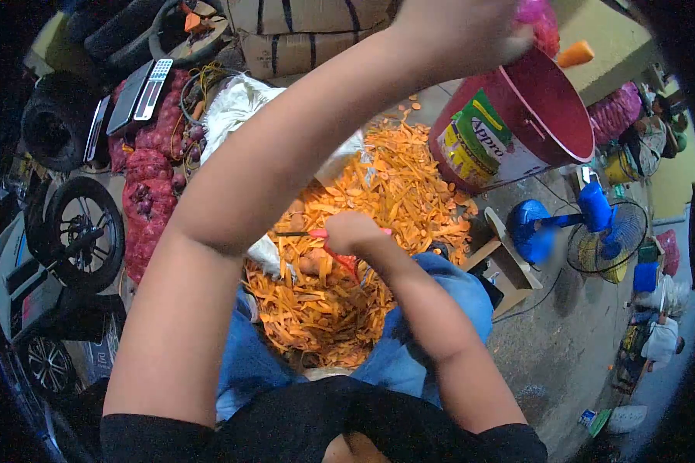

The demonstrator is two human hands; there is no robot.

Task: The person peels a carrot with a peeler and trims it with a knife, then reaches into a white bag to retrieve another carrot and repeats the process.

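Note:
My left arm reaches across to the upper right, and my left hand (479,35) is over the near rim of a red bucket (552,108) with a green-and-yellow label. Its fingers are blurred and partly cut off by the top edge; bright pink-red material (539,27) shows at them. An orange carrot (575,54) appears just beyond, over the bucket's rim. Low in the middle, my right hand (353,233) is closed around the pink-red handle of a knife, its thin dark blade (289,234) pointing left. Under it spreads a heap of carrot peelings (409,170), with whole carrots (310,262) among them.
A white sack (239,100) lies behind the heap. Red net bags of onions (148,201), a scale (137,96) and a motorcycle wheel (85,234) stand at left. To the right are a blue fan (606,231) and a wooden piece (510,255). A person (660,343) is far right.

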